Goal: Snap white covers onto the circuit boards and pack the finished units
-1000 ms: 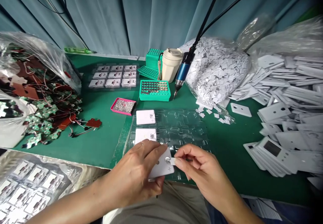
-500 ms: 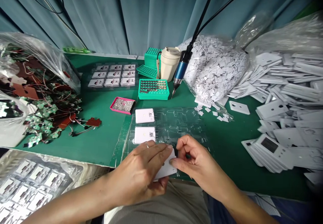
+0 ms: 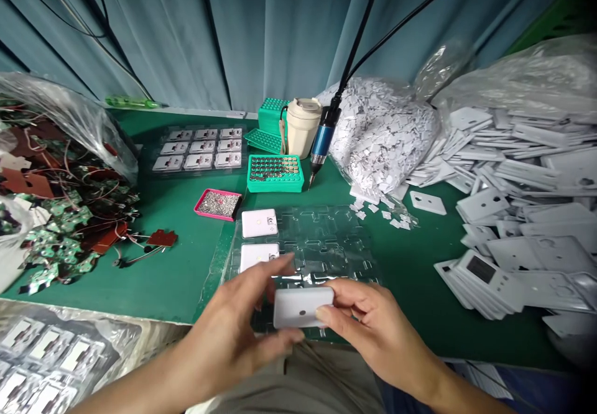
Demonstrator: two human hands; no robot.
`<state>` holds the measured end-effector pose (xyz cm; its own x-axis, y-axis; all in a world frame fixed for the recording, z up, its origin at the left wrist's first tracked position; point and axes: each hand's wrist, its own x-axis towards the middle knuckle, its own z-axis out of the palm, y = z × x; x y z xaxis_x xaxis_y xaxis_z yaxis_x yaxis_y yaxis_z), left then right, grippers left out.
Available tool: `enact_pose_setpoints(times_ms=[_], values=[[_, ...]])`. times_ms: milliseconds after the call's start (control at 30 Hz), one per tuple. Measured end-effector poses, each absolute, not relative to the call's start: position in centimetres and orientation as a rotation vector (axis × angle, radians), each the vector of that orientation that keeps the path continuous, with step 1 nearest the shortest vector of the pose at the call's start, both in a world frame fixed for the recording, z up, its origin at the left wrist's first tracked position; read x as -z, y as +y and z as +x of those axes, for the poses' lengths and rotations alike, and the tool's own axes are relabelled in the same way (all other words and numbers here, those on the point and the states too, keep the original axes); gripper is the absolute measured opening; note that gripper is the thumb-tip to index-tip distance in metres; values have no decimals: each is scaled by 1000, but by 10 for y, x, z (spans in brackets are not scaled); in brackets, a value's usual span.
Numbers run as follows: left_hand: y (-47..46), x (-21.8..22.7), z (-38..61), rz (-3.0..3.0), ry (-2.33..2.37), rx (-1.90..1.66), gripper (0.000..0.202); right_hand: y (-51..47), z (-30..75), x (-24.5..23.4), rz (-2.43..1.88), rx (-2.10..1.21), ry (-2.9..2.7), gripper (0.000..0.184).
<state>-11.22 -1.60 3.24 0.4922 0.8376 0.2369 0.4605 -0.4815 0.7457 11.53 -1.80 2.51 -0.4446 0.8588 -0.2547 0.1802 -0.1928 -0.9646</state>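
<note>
Between the thumb and fingers of my right hand (image 3: 373, 317) is a white plastic casing (image 3: 290, 307), held by its right end. A small dark round spot shows near the middle of its face. My left hand (image 3: 237, 314) is at the casing's left end, thumb and fingers spread apart and slightly blurred; whether a fingertip touches it I cannot tell. Beyond both hands lies a transparent blister tray (image 3: 321, 234). Two white devices (image 3: 259, 223) rest in its left column, the nearer one partly covered by my left fingers.
A pink box of tiny metal parts (image 3: 218, 204) and a green tray of metal pieces (image 3: 275, 178) stand behind. An electric screwdriver (image 3: 321, 140) hangs beside a cup (image 3: 302, 125). White casings (image 3: 513, 178) pile up at right; circuit boards (image 3: 60, 215) heap at left.
My left hand has opened and moved off the casing it covered. My right hand now grips the casing, which is tilted up with its face toward me. The view has shifted slightly.
</note>
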Motion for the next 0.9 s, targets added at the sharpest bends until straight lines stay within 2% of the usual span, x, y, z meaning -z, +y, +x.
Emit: enact_pose_setpoints(times_ms=[100, 300, 433, 533, 600, 667, 733, 833, 900], values=[[-11, -42, -115, 1877, 1006, -694, 14, -18, 121, -29, -1240, -1578, -1713, 24], [-8, -50, -114, 1865, 861, -756, 16, -18, 119, -40, -1229, -1395, -1819, 24], [-10, -43, -112, 1998, 803, -728, 25, -14, 124, -36, -1218, -1600, -1666, 25], [-11, -32, -108, 2227, 715, -716, 35, -16, 131, -32, -1075, -1876, -1543, 38], [-12, -26, -105, 2403, 607, -729, 36, -20, 134, -31, -1071, -1871, -1617, 39], [-14, -22, -101, 2519, 521, -724, 37, -25, 137, -32, -1175, -1705, -1806, 35], [-14, -21, -98, 2587, 531, -744, 38, -30, 146, -35, -1277, -1390, -2002, 31], [-9, -24, -98, 2641, 764, -769, 55, -31, 185, -37, -1484, -598, -2036, 18], [1, -25, -102, 2626, 997, -723, 62, -27, 224, -33, -1752, -71, -1819, 20]])
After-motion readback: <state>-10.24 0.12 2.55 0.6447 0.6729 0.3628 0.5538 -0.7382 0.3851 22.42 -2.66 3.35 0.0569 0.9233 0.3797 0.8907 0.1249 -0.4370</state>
